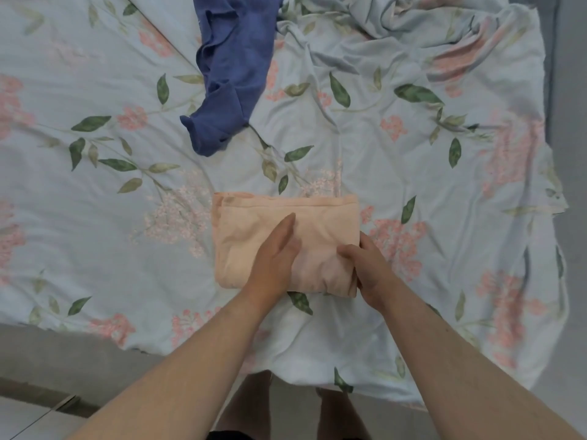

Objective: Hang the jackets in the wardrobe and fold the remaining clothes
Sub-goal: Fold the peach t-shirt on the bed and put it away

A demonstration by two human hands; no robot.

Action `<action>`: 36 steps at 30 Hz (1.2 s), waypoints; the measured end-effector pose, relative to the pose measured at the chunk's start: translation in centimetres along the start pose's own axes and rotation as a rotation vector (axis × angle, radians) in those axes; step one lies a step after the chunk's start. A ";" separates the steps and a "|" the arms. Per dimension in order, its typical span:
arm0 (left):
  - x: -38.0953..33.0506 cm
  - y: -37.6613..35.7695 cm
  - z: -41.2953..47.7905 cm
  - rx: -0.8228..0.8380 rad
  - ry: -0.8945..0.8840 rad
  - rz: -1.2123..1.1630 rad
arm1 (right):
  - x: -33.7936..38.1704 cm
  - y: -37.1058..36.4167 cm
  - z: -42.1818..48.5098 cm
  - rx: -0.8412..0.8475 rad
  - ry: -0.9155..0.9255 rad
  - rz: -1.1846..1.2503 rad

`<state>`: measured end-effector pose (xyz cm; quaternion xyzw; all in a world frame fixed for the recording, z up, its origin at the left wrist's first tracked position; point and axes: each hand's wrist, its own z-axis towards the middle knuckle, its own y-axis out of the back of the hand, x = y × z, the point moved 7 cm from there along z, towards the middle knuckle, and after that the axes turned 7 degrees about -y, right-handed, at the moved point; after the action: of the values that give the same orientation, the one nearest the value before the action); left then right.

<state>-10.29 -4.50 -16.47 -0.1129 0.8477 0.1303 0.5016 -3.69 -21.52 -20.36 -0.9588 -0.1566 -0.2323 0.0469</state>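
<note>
Head view, folded garment: a peach-pink soft cloth garment [282, 236] lies folded into a thick rectangle on the near middle of the bed, so the mattress carries it while its layers are squared.
Head view, left hand: the left hand [275, 258] rests flat on the middle of the garment with straight fingers pointing far; it grips nothing and looks to be pinning the layers so they do not slide.
Head view, right hand: the right hand [365, 265] curls over the garment's near right corner, thumb on top and fingers round the edge, probably to tidy or lift that side.
Head view, unfolded garment: a crumpled dark blue cloth garment [228, 68] lies well apart, far and slightly left, apparently not yet folded.
Head view, bedding: a pale blue bed sheet printed with pink flowers and green leaves [95, 185] covers the bed, bunched at the far right.
Head view, jackets and wardrobe: not in view.
</note>
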 end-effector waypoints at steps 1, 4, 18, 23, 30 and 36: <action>0.5 -1.0 0.4 -0.001 0.087 -0.148 | 0.2 -0.1 -0.2 0.018 0.005 0.010; 1.4 -2.4 1.7 -0.044 0.300 -0.551 | 1.0 -0.6 -1.2 0.051 -0.001 0.057; 1.5 10.4 -0.2 -0.174 0.401 -0.819 | 4.2 -19.9 -5.4 0.312 0.286 -0.251; 2.5 12.0 0.4 -0.037 0.412 -0.520 | 3.1 -19.2 -4.2 0.193 0.079 -0.066; 4.2 14.9 0.8 -0.290 0.185 0.388 | 1.4 -12.2 -2.3 -0.274 0.125 -0.433; 6.0 13.9 0.2 -0.226 0.269 0.285 | -1.9 -14.1 -0.9 -0.103 0.044 -0.332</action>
<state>-17.45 8.23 -20.36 -0.0636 0.8943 0.2780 0.3449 -10.23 -8.87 -20.21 -0.9156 -0.2996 -0.2656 -0.0377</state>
